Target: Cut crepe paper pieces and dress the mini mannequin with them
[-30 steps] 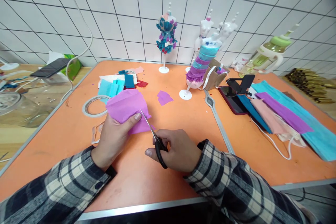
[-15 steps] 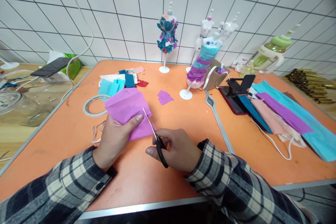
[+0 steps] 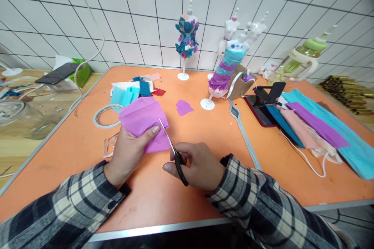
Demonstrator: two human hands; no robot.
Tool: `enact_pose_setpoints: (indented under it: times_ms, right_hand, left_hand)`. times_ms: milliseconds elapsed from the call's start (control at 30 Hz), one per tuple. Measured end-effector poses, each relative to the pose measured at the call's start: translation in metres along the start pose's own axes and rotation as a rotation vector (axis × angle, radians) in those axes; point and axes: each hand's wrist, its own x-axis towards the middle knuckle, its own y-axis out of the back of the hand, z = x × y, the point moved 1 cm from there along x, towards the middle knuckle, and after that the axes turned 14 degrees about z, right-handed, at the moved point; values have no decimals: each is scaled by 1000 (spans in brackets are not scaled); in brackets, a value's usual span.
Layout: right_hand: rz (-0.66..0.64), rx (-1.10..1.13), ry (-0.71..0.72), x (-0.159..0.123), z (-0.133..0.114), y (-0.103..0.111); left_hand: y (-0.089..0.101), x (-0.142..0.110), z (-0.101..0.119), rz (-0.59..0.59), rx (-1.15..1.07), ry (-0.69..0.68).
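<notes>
My left hand point(image 3: 128, 153) pinches a sheet of purple crepe-like material point(image 3: 142, 114), its thumb lying on top near the right side. In my right hand point(image 3: 198, 165) is a pair of scissors point(image 3: 179, 161) with black handles. Their blades lie against the right part of the purple sheet and look nearly closed. A small purple scrap point(image 3: 184, 107) rests on the table beyond the sheet. Left of the sheet lies a roll of tape point(image 3: 101, 120), and pinkish elastic loops point(image 3: 107, 146) sit beside my left wrist.
Small mannequins on stands point(image 3: 187, 41) are at the back, one wrapped in blue and purple point(image 3: 224, 68). Coloured scraps point(image 3: 125, 95) lie back left. At right are a phone point(image 3: 260, 111), fabric pieces point(image 3: 318, 120) and a green-lidded bottle point(image 3: 300, 60). A metal-edged orange table point(image 3: 163, 202) lies under my hands.
The purple sheet has shifted slightly to the right, and its lower right corner now sits a little higher. Both hands keep their holds.
</notes>
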Motion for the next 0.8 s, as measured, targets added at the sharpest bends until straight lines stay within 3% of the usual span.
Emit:
enact_pose_setpoints:
  times_ms: [467, 667, 800]
  right_hand:
    - [32, -11, 14, 1, 1, 0]
    - [103, -178, 79, 4, 7, -1]
    - [93, -180, 73, 3, 4, -1]
  left_hand:
    - [-3, -1, 0, -39, -26, 10]
    - [-4, 0, 6, -46, -205, 83]
    - [-4, 2, 8, -31, -67, 33]
